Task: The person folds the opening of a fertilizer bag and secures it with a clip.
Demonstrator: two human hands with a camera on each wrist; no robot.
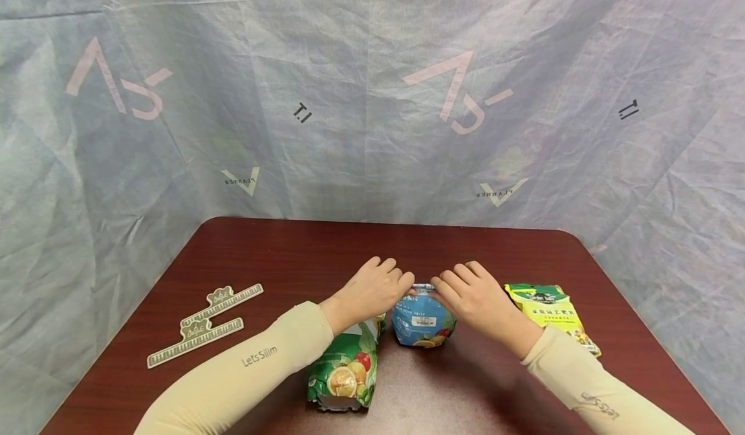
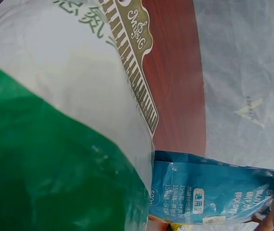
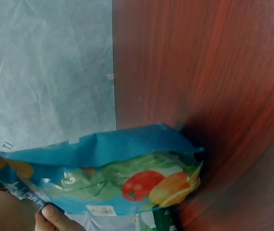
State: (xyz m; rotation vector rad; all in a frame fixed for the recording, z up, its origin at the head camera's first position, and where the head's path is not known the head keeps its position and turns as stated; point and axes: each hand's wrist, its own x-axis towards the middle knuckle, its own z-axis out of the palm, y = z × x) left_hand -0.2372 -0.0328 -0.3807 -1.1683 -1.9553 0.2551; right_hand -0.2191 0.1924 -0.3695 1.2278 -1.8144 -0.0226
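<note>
A blue bag (image 1: 420,322) with fruit pictures stands between both hands on the table. My left hand (image 1: 372,293) pinches the left part of its folded top edge. On the right part of that edge, my right hand (image 1: 474,296) pinches too. The right wrist view shows the bag (image 3: 127,178) from its side, with a thumb (image 3: 56,219) on the top fold. Beneath my left forearm is a green bag (image 1: 343,370), partly hidden by the sleeve. In the left wrist view a piano-key clip (image 2: 136,72) runs along this bag's edge; whether it clamps the bag I cannot tell.
Two piano-key clips, one farther back (image 1: 221,304) and one nearer (image 1: 194,341), lie on the left of the dark red table (image 1: 279,247). A yellow-green packet (image 1: 553,315) lies at the right, beside my right forearm. Grey cloth (image 1: 361,131) hangs behind the table.
</note>
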